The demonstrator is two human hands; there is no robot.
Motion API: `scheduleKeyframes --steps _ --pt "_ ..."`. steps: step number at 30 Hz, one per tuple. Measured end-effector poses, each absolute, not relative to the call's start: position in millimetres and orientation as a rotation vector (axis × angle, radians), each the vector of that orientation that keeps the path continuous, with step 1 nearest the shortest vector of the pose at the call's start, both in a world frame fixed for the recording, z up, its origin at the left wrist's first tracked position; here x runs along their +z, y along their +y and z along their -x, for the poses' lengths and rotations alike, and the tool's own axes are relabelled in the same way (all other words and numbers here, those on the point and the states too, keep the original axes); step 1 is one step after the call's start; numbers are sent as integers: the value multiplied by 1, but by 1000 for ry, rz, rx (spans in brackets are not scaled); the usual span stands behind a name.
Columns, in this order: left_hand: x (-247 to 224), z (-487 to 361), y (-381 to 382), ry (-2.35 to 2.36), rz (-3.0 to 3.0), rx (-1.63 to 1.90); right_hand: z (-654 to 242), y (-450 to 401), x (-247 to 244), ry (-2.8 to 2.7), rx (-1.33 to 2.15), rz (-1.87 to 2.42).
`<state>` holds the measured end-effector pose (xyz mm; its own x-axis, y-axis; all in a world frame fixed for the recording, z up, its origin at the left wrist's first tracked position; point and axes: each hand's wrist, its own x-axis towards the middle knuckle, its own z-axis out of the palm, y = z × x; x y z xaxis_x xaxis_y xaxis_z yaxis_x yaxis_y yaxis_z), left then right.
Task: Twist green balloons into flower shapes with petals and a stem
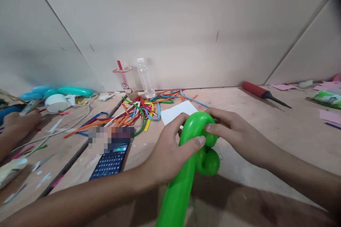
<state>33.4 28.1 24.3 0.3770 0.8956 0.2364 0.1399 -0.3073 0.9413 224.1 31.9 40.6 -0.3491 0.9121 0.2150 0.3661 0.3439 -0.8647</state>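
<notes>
A long green modelling balloon (183,173) rises from the bottom edge of the head view and bends over at its top. Smaller twisted bubbles of it hang at the bend's right side. My left hand (173,152) is wrapped round the long part, its thumb across the front. Against the bent end and the upper bubble, my right hand (226,127) closes with thumb and fingers; some of its fingertips are hidden behind the balloon. Under the balloon's top, a white sheet of paper (177,111) lies on the table.
Uninflated balloons (133,113) lie heaped left of the paper, before a lidded cup (126,81) and a clear bottle (146,78). A phone (110,159) lies near my left forearm. A red hand pump (255,90) rests at right. Another person's hand (21,124) is at far left.
</notes>
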Motion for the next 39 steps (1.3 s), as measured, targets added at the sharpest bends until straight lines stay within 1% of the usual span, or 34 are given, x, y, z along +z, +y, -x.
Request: scheduleKeyframes --steps 5,7,10,13,16,20,26,28,29,33,35,37,39 --pt "26 -29 33 754 -1504 677 -227 41 34 -1773 1059 1159" --pt "25 -29 34 694 -1418 629 -229 45 33 -1760 1039 1166" --pt "21 -30 35 743 -1360 692 -231 49 32 -1768 874 1175" --pt "15 -33 36 869 -1356 831 -230 50 28 -1794 746 1140" --pt "10 -37 38 896 -1350 910 -222 44 20 -1705 755 1067" --pt "6 -41 37 861 -1342 881 -212 36 11 -1588 809 978" --pt "6 -40 38 870 -1241 864 -221 38 11 -1780 732 967" --pt "8 -38 41 875 -1199 822 -229 40 16 -1946 593 886" --pt "9 -37 43 886 -1174 811 -232 41 19 -2059 461 821" --pt "12 -34 50 863 -1145 723 -240 44 27 -2508 -289 640" --pt "13 -34 51 827 -1194 638 -241 46 27 -2582 -563 631" --pt "14 -33 52 828 -1246 580 -241 47 25 -2572 -709 607" --pt "15 -32 51 833 -1277 556 -240 47 22 -2534 -778 571"
